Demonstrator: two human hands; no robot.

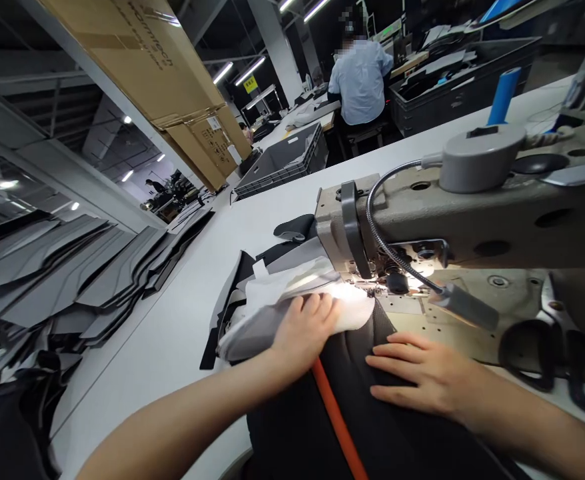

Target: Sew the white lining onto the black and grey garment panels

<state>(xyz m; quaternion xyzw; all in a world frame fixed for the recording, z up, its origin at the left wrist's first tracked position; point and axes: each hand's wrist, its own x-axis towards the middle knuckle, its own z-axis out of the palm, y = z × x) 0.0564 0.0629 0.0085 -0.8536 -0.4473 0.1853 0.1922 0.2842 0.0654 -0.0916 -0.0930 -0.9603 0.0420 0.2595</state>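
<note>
Printed lettering runs along the side of the cardboard boxes [137, 60] at upper left, but it is too tilted and blurred to read. A small yellow sign [250, 83] farther back is also illegible.

The left hand [305, 330] lies palm-down on the white fabric [357, 310], fingers together and extended, pressing without clasping. The fabric's leading edge sits under the lit needle area of the sewing machine [472, 220]. The right hand [417, 377] rests flat on the black fabric [297, 427] with its fingers spread, gripping nothing. An orange strip [335, 417] runs along the black fabric between the two hands.

Scissors [537, 353] lie on the machine bed, near the right hand. The machine arm overhangs the area ahead of both hands. Left of the work, the white table [172, 333] is bare up to its far edge, where stacked grey cut pieces [72, 280] lie. A seated co-worker [360, 80] is well apart, beyond a grey crate [282, 163].
</note>
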